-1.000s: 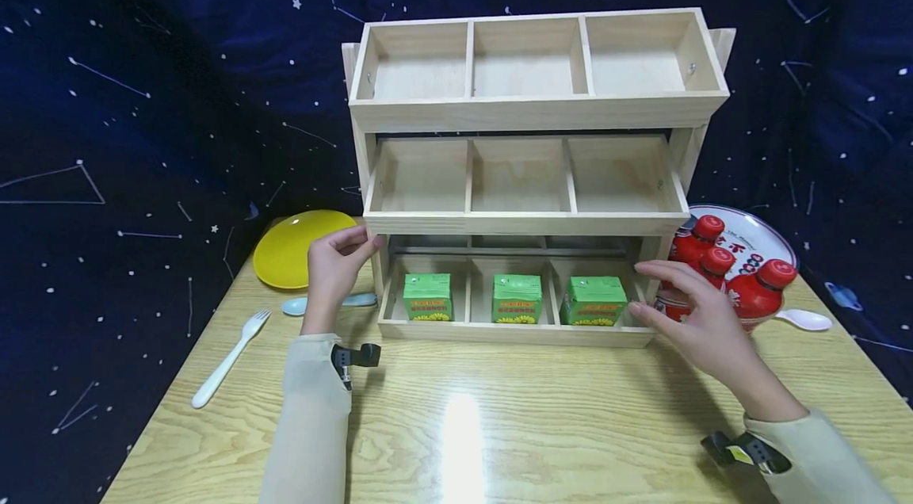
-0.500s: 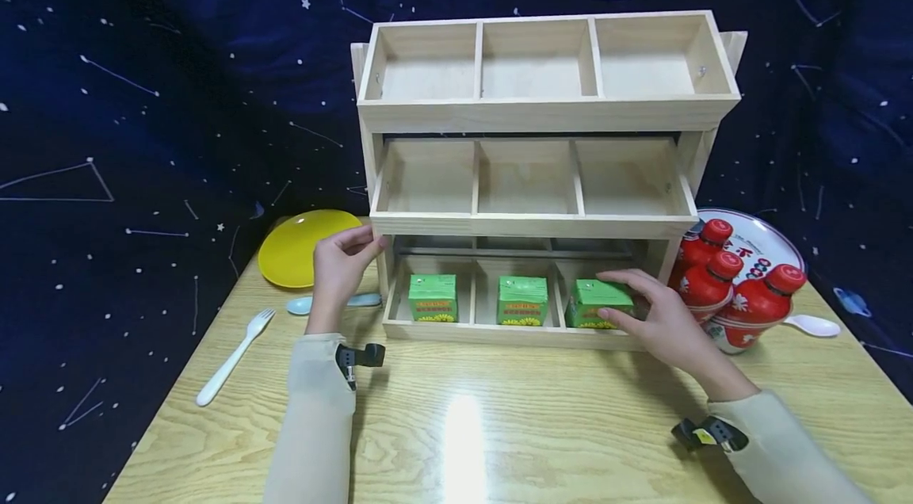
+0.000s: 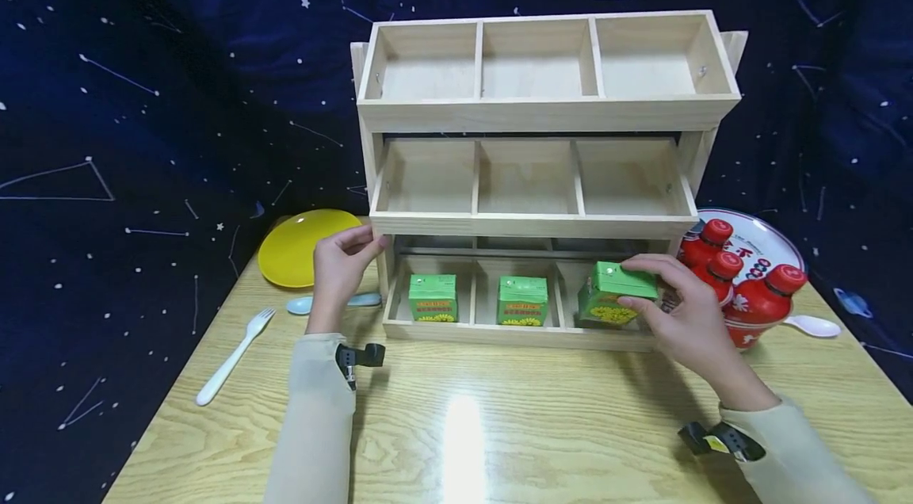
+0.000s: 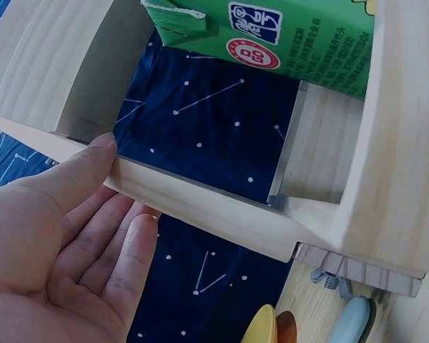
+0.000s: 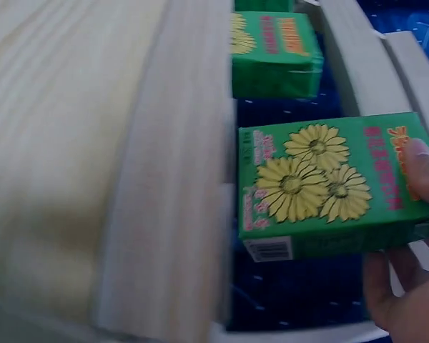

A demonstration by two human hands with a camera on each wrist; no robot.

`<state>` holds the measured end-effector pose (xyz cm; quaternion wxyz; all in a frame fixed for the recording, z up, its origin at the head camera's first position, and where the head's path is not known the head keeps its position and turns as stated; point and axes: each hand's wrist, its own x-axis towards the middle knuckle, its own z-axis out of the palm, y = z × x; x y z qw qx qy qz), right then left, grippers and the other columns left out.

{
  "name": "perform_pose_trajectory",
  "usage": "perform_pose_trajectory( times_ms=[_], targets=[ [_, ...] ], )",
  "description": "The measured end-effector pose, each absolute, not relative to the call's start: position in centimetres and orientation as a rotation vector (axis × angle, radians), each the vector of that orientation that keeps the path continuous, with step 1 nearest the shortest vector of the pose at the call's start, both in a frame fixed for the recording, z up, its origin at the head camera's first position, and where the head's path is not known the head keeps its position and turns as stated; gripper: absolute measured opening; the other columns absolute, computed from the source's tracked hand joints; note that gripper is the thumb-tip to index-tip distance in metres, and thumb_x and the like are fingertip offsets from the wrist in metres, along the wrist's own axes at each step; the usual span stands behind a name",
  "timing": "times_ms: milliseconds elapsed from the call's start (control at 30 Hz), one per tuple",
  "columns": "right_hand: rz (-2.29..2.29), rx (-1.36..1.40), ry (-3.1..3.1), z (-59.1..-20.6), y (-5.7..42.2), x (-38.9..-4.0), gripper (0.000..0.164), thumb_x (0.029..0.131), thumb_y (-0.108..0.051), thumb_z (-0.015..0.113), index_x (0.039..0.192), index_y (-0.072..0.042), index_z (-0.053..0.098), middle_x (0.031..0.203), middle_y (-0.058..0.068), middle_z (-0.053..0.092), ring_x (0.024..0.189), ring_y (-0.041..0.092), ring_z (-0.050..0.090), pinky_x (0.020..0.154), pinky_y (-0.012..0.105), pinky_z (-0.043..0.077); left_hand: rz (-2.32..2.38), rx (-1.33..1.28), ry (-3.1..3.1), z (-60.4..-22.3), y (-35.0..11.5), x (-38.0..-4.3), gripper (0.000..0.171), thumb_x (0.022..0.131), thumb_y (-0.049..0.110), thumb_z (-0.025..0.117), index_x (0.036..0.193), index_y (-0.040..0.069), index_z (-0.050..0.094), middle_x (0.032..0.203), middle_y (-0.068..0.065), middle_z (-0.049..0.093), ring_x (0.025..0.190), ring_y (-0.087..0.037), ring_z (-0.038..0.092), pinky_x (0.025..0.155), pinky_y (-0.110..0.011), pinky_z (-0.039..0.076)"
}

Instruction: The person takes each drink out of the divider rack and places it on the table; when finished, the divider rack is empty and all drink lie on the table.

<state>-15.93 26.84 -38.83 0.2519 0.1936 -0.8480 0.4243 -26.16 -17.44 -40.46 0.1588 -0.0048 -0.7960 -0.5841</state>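
A wooden three-tier shelf stands on the table, each tier split into three compartments. My left hand grips its left side post, thumb on one face and fingers behind. My right hand pinches a green drink carton by its upper right end. The carton is tilted in the bottom tier's right compartment; yellow flowers show on its side in the right wrist view. A second carton sits in the bottom middle compartment, a third carton in the bottom left one.
Red-capped bottles stand right of the shelf, before a white plate. A white spoon lies beside them. On the left are a yellow plate, a blue spoon and a white fork.
My right hand has moved left from the shelf's right end to the right carton, taken hold of it, then raised and tilted it slightly rightward. My left hand stays on the post.
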Motion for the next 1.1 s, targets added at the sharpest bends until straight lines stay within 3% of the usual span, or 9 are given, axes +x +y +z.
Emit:
perform_pose_trajectory(
  times_ms=[233, 400, 700, 933, 1100],
  targets=[
    [1.157, 0.54, -2.228, -35.8, 28.7, -13.8, 0.062, 0.062, 0.032, 0.074, 0.118, 0.006, 0.065, 0.119, 0.011, 0.061, 0.108, 0.011, 0.056, 0.081, 0.007, 0.047, -1.681, 0.003, -2.29, -40.3, -17.5, -26.0, 0.043, 0.082, 0.032, 0.082, 0.117, 0.009, 0.073, 0.105, -0.009, 0.073, 0.095, -0.02, 0.067, 0.084, -0.029, 0.055],
    [1.175, 0.471, -2.27, -35.1, 30.4, -11.8, 0.063, 0.064, 0.031, 0.074, 0.121, 0.007, 0.064, 0.123, 0.008, 0.061, 0.105, 0.012, 0.057, 0.078, 0.007, 0.048, -1.679, 0.01, -2.289, -40.2, -17.5, -25.9, 0.041, 0.084, 0.031, 0.081, 0.117, 0.009, 0.073, 0.105, -0.008, 0.073, 0.096, -0.019, 0.067, 0.086, -0.031, 0.054],
    [1.162, 0.371, -2.277, -36.1, 34.0, -9.3, 0.062, 0.062, 0.034, 0.072, 0.12, 0.013, 0.062, 0.116, 0.01, 0.062, 0.1, 0.011, 0.057, 0.088, 0.011, 0.045, -1.679, 0.0, -2.285, -40.5, -17.5, -26.0, 0.043, 0.082, 0.033, 0.082, 0.116, 0.009, 0.073, 0.104, -0.007, 0.073, 0.096, -0.019, 0.067, 0.086, -0.031, 0.055],
    [1.032, 0.185, -2.337, -38.1, 36.5, -8.5, 0.057, 0.07, 0.027, 0.073, 0.122, 0.006, 0.064, 0.119, -0.009, 0.058, 0.104, 0.003, 0.052, 0.085, 0.002, 0.04, -1.667, 0.002, -2.287, -40.5, -17.5, -26.1, 0.046, 0.081, 0.037, 0.082, 0.117, 0.01, 0.073, 0.104, -0.007, 0.073, 0.096, -0.018, 0.067, 0.086, -0.031, 0.054],
    [1.029, 0.155, -2.335, -39.3, 38.1, -8.0, 0.057, 0.071, 0.028, 0.071, 0.123, 0.006, 0.063, 0.118, -0.011, 0.058, 0.104, 0.001, 0.052, 0.084, 0.002, 0.039, -1.665, 0.007, -2.294, -40.5, -17.5, -26.1, 0.046, 0.081, 0.038, 0.082, 0.118, 0.011, 0.073, 0.105, -0.007, 0.073, 0.096, -0.018, 0.067, 0.087, -0.032, 0.054]
  ],
)
